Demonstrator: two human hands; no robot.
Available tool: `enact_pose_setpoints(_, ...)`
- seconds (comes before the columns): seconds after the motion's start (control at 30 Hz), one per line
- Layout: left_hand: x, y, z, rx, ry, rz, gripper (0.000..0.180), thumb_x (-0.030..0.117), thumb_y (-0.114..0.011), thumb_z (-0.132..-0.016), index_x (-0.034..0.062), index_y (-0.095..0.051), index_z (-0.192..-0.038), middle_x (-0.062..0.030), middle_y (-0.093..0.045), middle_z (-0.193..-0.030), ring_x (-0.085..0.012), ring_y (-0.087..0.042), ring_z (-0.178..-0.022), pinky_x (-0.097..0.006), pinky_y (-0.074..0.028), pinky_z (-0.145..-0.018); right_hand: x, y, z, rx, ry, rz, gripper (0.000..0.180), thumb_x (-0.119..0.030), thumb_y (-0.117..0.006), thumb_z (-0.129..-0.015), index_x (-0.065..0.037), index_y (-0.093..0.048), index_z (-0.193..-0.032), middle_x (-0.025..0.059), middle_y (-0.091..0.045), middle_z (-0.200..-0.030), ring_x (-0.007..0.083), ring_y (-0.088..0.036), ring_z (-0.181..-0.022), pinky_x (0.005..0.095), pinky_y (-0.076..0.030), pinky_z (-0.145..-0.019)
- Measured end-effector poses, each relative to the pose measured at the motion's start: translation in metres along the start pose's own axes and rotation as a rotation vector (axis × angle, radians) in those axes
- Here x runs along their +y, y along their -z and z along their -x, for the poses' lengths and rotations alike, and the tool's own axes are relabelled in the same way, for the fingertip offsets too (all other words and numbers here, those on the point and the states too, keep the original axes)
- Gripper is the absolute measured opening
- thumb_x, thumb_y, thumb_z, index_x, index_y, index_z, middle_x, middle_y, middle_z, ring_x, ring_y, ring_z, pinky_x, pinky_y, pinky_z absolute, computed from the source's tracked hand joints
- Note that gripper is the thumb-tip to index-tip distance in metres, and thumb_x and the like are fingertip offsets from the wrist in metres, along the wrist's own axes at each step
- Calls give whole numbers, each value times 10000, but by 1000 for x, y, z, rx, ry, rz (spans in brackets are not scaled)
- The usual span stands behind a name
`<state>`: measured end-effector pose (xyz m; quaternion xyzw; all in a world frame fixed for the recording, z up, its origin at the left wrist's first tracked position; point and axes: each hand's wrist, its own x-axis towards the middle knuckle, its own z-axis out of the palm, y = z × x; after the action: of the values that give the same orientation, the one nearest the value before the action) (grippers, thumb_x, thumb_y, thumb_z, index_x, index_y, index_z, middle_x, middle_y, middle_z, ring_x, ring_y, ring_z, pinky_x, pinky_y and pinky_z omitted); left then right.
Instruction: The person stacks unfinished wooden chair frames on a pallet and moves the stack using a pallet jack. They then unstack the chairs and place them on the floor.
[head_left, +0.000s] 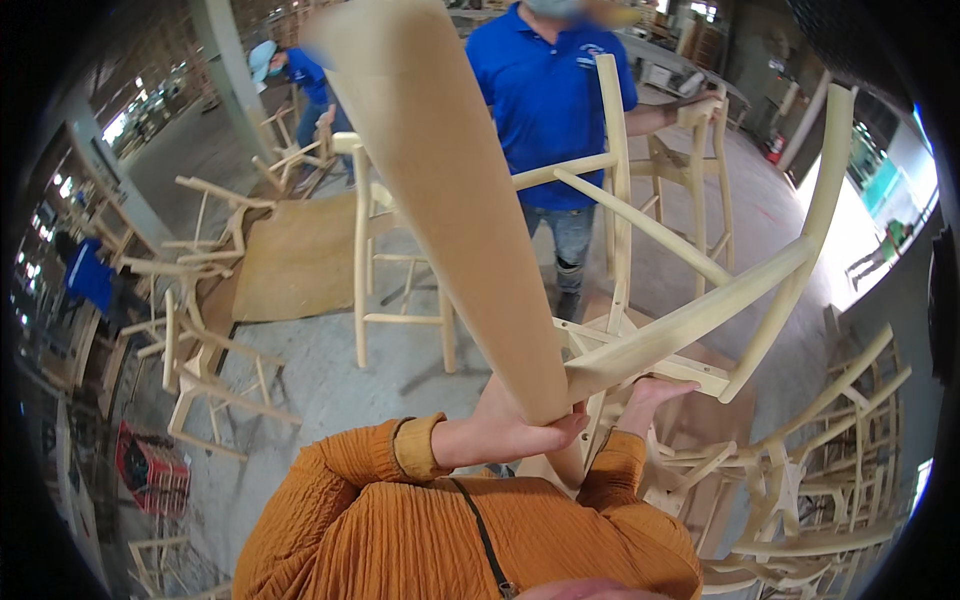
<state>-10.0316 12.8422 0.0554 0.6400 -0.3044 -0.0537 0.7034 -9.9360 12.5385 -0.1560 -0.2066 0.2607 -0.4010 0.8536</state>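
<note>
The left hand (510,432) is closing its fingers around the foot of a pale wooden chair frame (640,340), which is being held up, tilted, in front of the person. The right hand (650,395) is pressing flat under its seat rail, fingers spread. Beyond the frame a person in blue (545,90) is standing close; a swing could strike them. The leg's blurred top and the right palm are hidden.

Concrete floor (330,380) under chair frames (400,260)
</note>
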Motion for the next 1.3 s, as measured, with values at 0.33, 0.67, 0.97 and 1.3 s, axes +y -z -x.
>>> enact_pose_setpoints(0.33, 46, 46, 162, 213, -65, -101, 407, -35, -636, -745, 16, -327, -1004, -133, -597, -782, -202, -626, -711, -342, -528, -622, 53, 18, 118, -257, -118, 104, 828, -721, -244, -844, -98, -286, -1388, 151, -403, -1331, 310, -407, -1215, 475, -291, -1065)
enact_pose_setpoints(0.67, 54, 53, 371, 1006, -232, 305, 395, 147, -603, -807, 82, -366, -1116, -119, -558, -742, -252, -602, -689, -422, -510, -668, 96, 2, 223, -885, -496, 375, 655, -602, -290, -886, 1, -511, -1015, 136, -553, -908, 259, -526, -883, 412, -430, -847)
enact_pose_setpoints(0.97, 48, -23, 513, 1848, -179, 535, 234, 253, -458, -823, 47, -442, -933, -48, -485, -732, -190, -513, -692, -362, -463, -724, 212, 6, 371, -1400, -1190, 525, 478, -409, -580, -807, -43, -481, -1097, 156, -574, -910, 287, -568, -846, 399, -482, -762)
enact_pose_setpoints(1.3, 10, -86, 686, 2296, -486, 804, 286, 345, -506, -853, 64, -466, -884, -50, -513, -740, -200, -541, -708, -362, -486, -749, 237, 118, 563, -1574, -1479, 919, 538, -517, -493, -880, -37, -494, -1122, 150, -599, -890, 282, -599, -796, 418, -511, -712)
